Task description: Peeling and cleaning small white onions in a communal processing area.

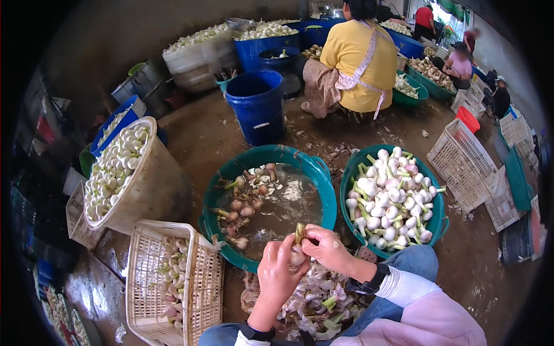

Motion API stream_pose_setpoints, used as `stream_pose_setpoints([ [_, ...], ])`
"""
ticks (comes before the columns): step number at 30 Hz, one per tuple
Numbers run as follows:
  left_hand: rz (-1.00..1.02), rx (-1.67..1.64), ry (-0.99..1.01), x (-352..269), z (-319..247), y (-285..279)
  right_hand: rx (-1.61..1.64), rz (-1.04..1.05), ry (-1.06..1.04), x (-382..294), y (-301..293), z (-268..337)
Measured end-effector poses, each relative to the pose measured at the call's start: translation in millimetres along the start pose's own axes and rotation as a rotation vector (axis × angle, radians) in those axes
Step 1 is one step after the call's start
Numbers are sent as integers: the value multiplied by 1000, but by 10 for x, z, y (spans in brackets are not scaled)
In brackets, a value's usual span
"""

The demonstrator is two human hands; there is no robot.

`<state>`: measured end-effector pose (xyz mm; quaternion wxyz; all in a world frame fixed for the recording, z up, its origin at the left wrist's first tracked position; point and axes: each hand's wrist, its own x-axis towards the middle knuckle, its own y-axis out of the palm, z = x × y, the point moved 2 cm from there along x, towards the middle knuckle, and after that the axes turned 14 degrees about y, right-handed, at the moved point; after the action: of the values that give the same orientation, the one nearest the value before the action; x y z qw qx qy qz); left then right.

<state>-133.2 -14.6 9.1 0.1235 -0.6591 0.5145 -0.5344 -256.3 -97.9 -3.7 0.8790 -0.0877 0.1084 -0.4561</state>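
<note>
A garlic bulb [297,256] with a short stalk is between my two hands, above the near rim of a green plastic tub. My left hand [277,264] holds the bulb from the left. The fingers of my right hand [326,248] pinch it near the base of its stalk. In the green tub [330,203], unpeeled garlic bulbs [247,211] float in murky water at the left side. To the right, a second green tub [344,190] is heaped with peeled white garlic bulbs [391,194]. Loose garlic skins [324,294] lie piled below my hands, between my knees.
A white plastic basket [203,277] with some garlic stands at the left, near a large tub [164,190] full of white bulbs. A blue bucket [257,112] stands ahead, beside a seated person in yellow [368,65]. White crates [463,164] are at the right; several people work farther back.
</note>
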Motion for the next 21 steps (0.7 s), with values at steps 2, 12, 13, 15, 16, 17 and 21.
stream_pose_setpoints([
  [2, -87, -808, -387, -36, 66, 49, 11, -25, -111, -7, -28, 7],
  [12, -208, -1307, -686, -80, 142, 154, 272, 279, 182, 46, 22, 31],
  [13, -243, -1490, -742, -84, 122, 172, 145, 224, 41, 31, 26, 83],
  [15, -258, -1714, -923, -99, 101, 200, 176, 211, 87, 21, 25, 125],
  [16, -210, -1560, -816, -90, 94, 184, 270, 250, 141, 13, 24, 136],
  [17, -219, -1352, -768, -88, 107, 152, 360, 276, 211, 12, 47, 135],
  [21, -189, -870, -473, -29, 102, 24, 503, 343, 290, -19, 116, 77],
])
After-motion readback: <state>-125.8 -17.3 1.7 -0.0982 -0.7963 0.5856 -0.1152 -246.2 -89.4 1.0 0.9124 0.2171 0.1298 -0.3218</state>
